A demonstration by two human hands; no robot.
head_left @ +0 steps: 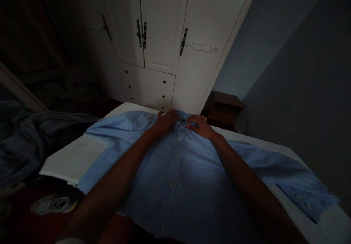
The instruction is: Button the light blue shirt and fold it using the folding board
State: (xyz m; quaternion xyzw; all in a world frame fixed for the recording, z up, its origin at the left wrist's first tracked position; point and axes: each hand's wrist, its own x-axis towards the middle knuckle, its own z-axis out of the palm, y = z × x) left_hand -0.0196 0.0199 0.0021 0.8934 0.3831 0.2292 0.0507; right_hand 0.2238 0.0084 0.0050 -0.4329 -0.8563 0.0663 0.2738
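A light blue button-up shirt (197, 185) lies face up on a white table (79, 152), its row of buttons fastened down the front and its sleeves spread to both sides. At the far edge, my left hand (166, 122) is closed on the left side of the shirt's collar (181, 116), a ring on one finger. Across the neck opening, my right hand (202, 125) holds the collar's right side, thumb and fingers curled in. A small dark label shows inside the neck between the two hands. Some fingertips are hidden by the cloth and the dim light.
A white wardrobe (159, 28) with dark handles and drawers stands behind the table. To its right is a small brown cabinet (226, 105). Dark crumpled fabric (24, 145) lies left of the table. A shoe (55, 204) sits on the red floor at lower left.
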